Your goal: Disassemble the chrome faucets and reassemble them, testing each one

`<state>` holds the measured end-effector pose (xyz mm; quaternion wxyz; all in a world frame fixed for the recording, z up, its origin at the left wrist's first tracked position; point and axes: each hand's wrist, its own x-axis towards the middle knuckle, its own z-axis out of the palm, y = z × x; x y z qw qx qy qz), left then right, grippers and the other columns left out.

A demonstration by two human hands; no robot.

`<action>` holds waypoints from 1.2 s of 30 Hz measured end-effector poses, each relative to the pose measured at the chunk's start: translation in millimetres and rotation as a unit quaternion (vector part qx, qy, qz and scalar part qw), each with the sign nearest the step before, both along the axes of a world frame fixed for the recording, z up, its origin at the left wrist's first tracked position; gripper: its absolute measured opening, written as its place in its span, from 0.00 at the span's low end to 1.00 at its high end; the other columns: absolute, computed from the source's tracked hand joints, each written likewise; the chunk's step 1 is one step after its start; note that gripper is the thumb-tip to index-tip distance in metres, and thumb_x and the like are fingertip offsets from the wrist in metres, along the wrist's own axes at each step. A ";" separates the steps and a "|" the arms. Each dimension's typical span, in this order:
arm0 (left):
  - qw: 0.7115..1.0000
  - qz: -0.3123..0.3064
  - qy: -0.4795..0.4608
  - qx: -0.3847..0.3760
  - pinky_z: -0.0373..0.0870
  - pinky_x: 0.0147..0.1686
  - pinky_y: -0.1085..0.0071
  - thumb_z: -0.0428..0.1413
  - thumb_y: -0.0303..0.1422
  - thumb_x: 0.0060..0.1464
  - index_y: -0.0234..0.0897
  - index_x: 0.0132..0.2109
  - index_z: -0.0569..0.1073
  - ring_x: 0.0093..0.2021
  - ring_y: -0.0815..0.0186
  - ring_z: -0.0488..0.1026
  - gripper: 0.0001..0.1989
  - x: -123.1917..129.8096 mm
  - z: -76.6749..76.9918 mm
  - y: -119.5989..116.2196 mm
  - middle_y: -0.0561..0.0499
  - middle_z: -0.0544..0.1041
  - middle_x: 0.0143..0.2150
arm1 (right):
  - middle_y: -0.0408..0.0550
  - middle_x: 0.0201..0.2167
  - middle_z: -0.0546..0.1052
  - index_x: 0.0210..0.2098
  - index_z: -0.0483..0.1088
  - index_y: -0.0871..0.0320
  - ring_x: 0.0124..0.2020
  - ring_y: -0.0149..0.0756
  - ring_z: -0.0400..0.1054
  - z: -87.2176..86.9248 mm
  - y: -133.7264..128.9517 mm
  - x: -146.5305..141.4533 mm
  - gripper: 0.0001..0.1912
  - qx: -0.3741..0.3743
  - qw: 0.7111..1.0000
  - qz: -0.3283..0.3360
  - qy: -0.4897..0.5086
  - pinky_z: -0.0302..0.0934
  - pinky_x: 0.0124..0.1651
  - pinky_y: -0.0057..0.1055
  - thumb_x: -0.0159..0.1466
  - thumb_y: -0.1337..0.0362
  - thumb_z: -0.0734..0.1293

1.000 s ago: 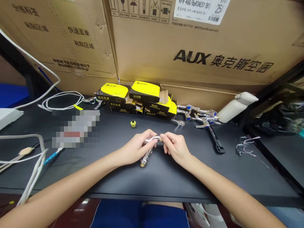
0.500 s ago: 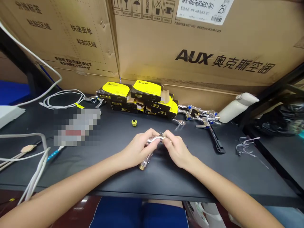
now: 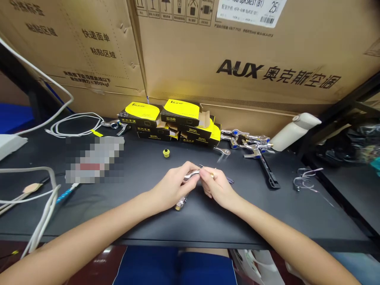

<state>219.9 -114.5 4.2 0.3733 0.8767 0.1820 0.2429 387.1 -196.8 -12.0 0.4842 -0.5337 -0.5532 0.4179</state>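
Note:
My left hand (image 3: pixel 173 184) is closed around a chrome faucet (image 3: pixel 192 174), held low above the front middle of the table. A threaded brass end (image 3: pixel 178 207) of it sticks out below my fingers. At the faucet's other end my right hand (image 3: pixel 218 186) is closed, thumb and fingers pinching it. A small brass part (image 3: pixel 211 175) shows by the right fingers; how it is joined is hidden. Behind the right hand a slim dark tool with a purplish end (image 3: pixel 230 180) partly shows. A yellow cartridge (image 3: pixel 166 153) with a black top stands beyond my hands.
Yellow-black faucet boxes (image 3: pixel 178 113) are stacked at the back. Right of them lie chrome faucets (image 3: pixel 252 144), a loose lever handle (image 3: pixel 222 151), a black-handled tool (image 3: pixel 268 172), a white bottle (image 3: pixel 295 132) and glasses (image 3: pixel 305 180). White cables (image 3: pixel 53 198) run along the left.
My right fingers have shifted on the faucet's end, and the brass part shows more beside them. My left hand keeps its hold. The whole view has shifted slightly.

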 end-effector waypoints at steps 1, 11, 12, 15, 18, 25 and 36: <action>0.998 -0.004 -0.015 0.054 0.70 0.32 0.76 0.46 0.36 0.65 0.36 0.48 0.67 0.32 0.69 0.74 0.10 -0.8 -2.8 1.7 0.51 0.77 0.35 | 0.35 0.15 0.54 0.26 0.57 0.55 0.15 0.25 0.48 -1.8 -1.9 -1.9 0.22 -0.002 1.000 0.022 0.020 0.48 0.19 0.25 0.68 0.46 0.57; 0.997 -0.016 0.051 0.061 0.68 0.39 0.74 0.46 0.38 0.65 0.37 0.46 0.72 0.38 0.68 0.74 0.13 -8.4 9.7 32.8 0.50 0.78 0.40 | 0.35 0.16 0.58 0.37 0.65 0.56 0.14 0.27 0.53 7.5 17.5 30.6 0.27 0.018 0.999 -0.044 -0.021 0.53 0.18 0.26 0.67 0.40 0.50; 0.996 -0.011 0.069 0.051 0.68 0.39 0.73 0.45 0.39 0.65 0.37 0.45 0.73 0.38 0.67 0.74 0.15 -8.5 9.1 37.1 0.50 0.77 0.40 | 0.35 0.16 0.58 0.38 0.65 0.56 0.14 0.28 0.52 9.8 22.7 43.6 0.28 0.038 0.992 -0.115 -0.041 0.53 0.18 0.27 0.67 0.40 0.49; 0.992 -0.014 0.108 0.064 0.67 0.42 0.70 0.45 0.40 0.65 0.37 0.43 0.75 0.39 0.65 0.73 0.17 -9.2 0.7 48.5 0.49 0.75 0.40 | 0.38 0.18 0.63 0.34 0.65 0.56 0.17 0.29 0.56 13.8 33.8 82.6 0.22 0.083 0.943 -0.273 -0.173 0.55 0.23 0.28 0.65 0.43 0.58; 0.982 -0.008 0.147 0.122 0.68 0.43 0.68 0.44 0.40 0.65 0.40 0.45 0.77 0.41 0.64 0.72 0.18 -10.2 -6.0 52.7 0.48 0.73 0.44 | 0.44 0.27 0.72 0.31 0.68 0.57 0.21 0.30 0.59 11.7 36.9 106.9 0.17 0.086 0.922 -0.293 -0.239 0.57 0.29 0.31 0.58 0.49 0.69; 0.959 0.161 0.083 0.217 0.68 0.40 0.69 0.50 0.45 0.60 0.38 0.44 0.74 0.39 0.64 0.71 0.16 -15.3 6.6 58.0 0.49 0.73 0.41 | 0.47 0.34 0.74 0.37 0.72 0.58 0.22 0.30 0.62 -4.4 36.7 112.4 0.11 0.051 0.905 -0.220 -0.361 0.59 0.32 0.34 0.54 0.63 0.70; 0.965 0.177 0.144 0.130 0.73 0.36 0.66 0.53 0.38 0.58 0.37 0.44 0.75 0.36 0.62 0.74 0.12 -22.0 -8.6 88.7 0.48 0.75 0.39 | 0.48 0.36 0.76 0.40 0.72 0.57 0.26 0.31 0.67 6.2 31.5 69.0 0.15 0.089 0.973 -0.175 -0.122 0.64 0.26 0.29 0.55 0.58 0.72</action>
